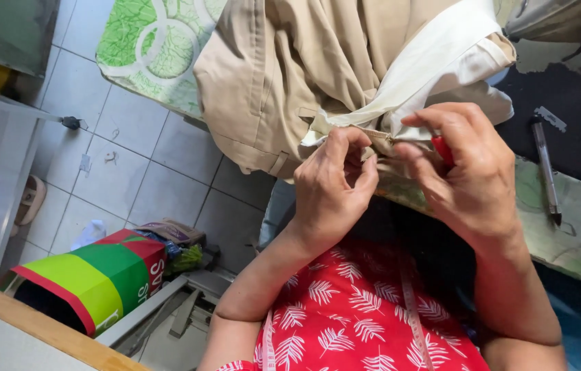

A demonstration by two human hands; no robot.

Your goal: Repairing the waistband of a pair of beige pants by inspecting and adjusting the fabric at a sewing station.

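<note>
1. Head view: the left hand (332, 189) pinches the edge of the beige trousers (283, 75) at a seam, thumb and fingers pressed together on the cloth
2. The right hand (469, 172) is curled shut on a small red-handled tool (443, 149), most of it hidden in the palm; its fingertips meet the same seam, just beside the left thumb
3. The trousers lie bunched on the worktable (579, 220), spilling over its near edge toward the person's lap, with a cream lining (441, 62) folded across the top
4. Risk, as I judge it: the tool's point sits very near the left fingertips, so a slip along the taut seam could nick a finger or cut the fabric instead of the thread
5. The heavy bundle hangs partly off the edge; loosening the pinch could let it slide down
6. Materials: the trousers look like stiff woven cotton with crisp folds; the lining is thinner and smoother
7. A slim grey pen-like tool (546, 168) lies well apart on the table's worn green surface
8. A glossy red-and-green bag (91, 282) stands on the pale tiled floor (132, 165)
</note>
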